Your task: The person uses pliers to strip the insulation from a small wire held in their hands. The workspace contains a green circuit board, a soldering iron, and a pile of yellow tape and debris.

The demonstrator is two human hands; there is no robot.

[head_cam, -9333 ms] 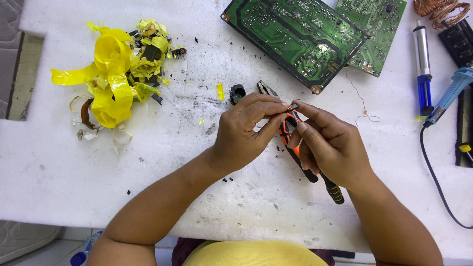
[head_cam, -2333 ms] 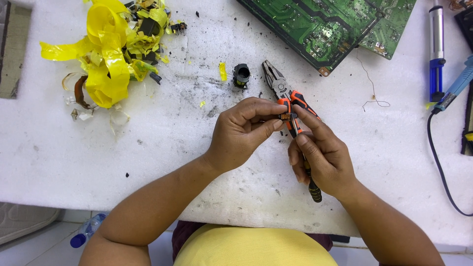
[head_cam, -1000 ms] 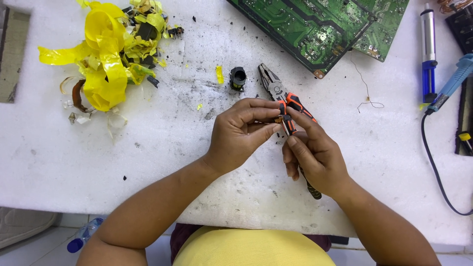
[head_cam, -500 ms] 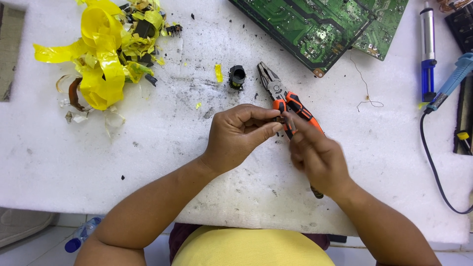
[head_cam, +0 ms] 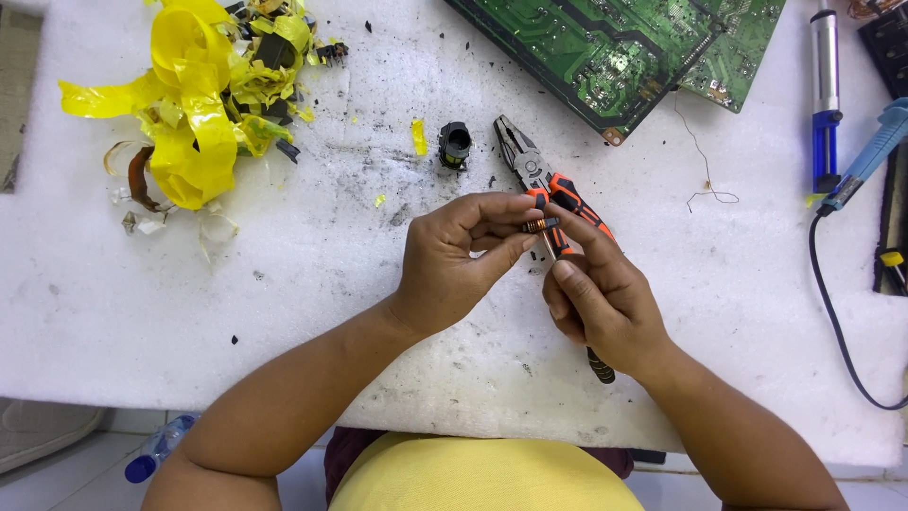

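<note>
**Small coil pinched above the bench**

While I watched from afar, my left hand (head_cam: 454, 260) and right hand (head_cam: 605, 303) met over the middle of the white foam table (head_cam: 284, 312), fingertips of both clamped together on a small copper-wound part (head_cam: 536, 225). Orange-handled pliers (head_cam: 553, 203) lay beneath them, jaws toward the far edge, near a black bobbin (head_cam: 455, 145). Yellow tape scraps (head_cam: 203, 95) crowded the far left corner; green circuit boards (head_cam: 624, 47) lay along the far edge.

place: electronics repair bench | signs: circuit boards (head_cam: 624, 47), soldering iron (head_cam: 865, 156), pliers (head_cam: 544, 185), white foam mat (head_cam: 284, 303)
</note>
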